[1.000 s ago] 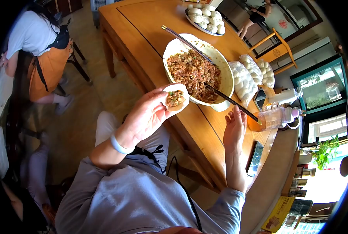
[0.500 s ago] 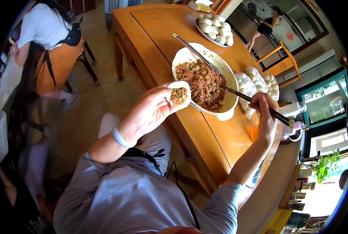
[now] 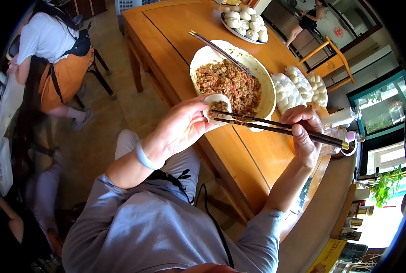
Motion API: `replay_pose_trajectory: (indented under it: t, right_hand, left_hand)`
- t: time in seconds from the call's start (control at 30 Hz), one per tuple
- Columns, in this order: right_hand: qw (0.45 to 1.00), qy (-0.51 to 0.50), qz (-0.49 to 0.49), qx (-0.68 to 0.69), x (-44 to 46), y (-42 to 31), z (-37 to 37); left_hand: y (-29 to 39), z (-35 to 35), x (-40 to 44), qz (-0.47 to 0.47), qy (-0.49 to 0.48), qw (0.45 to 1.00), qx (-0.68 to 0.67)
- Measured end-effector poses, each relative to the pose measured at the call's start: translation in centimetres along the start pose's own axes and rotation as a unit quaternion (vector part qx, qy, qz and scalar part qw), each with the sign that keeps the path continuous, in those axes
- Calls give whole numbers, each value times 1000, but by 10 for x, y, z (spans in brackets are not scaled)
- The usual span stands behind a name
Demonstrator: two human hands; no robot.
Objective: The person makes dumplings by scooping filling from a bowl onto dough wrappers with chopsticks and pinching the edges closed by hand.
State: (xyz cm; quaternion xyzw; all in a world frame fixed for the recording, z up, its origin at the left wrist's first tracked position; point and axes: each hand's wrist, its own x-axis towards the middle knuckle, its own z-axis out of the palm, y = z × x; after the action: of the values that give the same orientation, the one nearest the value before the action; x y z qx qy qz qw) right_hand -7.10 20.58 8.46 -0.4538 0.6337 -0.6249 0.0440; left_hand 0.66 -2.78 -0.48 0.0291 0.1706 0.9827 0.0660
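Observation:
My left hand (image 3: 184, 123) holds a round dough wrapper (image 3: 209, 117) by its edge, with a dab of meat filling (image 3: 219, 107) on it. Wrapped around a pair of dark chopsticks (image 3: 275, 127) is my right hand (image 3: 306, 132); the chopstick tips touch the filling on the wrapper. Just beyond the wrapper stands a large white bowl (image 3: 267, 93) of chopped meat filling. A second pair of chopsticks (image 3: 221, 51) rests across the bowl's far side, its tips in the filling.
On the wooden table (image 3: 164, 34) are a plate (image 3: 244, 38) of white buns (image 3: 244, 23), bags (image 3: 298, 88) of pale round pieces, and bottles (image 3: 344, 117) at the right. A person in an orange apron (image 3: 62, 79) leans at the left; another person (image 3: 311, 20) stands far back.
My right hand has brought the chopsticks from the bowl across to the wrapper in my left hand. The view has shifted slightly, and the left hand keeps its hold.

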Motion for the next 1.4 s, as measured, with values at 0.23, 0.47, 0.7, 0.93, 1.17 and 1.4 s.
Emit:
replay_pose_trajectory:
  t: [0.23, 0.47, 0.7, 0.93, 1.17, 1.4]
  right_hand:
    - [1000, -17, 10, 3, 0, -1, 6]
    - [1000, 5, -6, -4, 0, 8, 6]
    - [988, 82, 15, 132, 3, 36, 0]
    - [993, 49, 30, 103, 4, 38, 0]
    - [999, 21, 19, 15, 1, 26, 7]
    - [994, 58, 28, 94, 4, 49, 3]
  left_hand:
    - [-1, -2, -2, -2, -9, 1000, 26]
    - [-1, -7, -2, -10, -20, 999, 31]
    - [0, -2, -4, -4, -18, 1000, 21]
    - [2, -5, -5, -4, -21, 1000, 8]
    - [1, -9, -4, -6, -7, 1000, 14]
    - [2, -5, -5, -6, -13, 1000, -3]
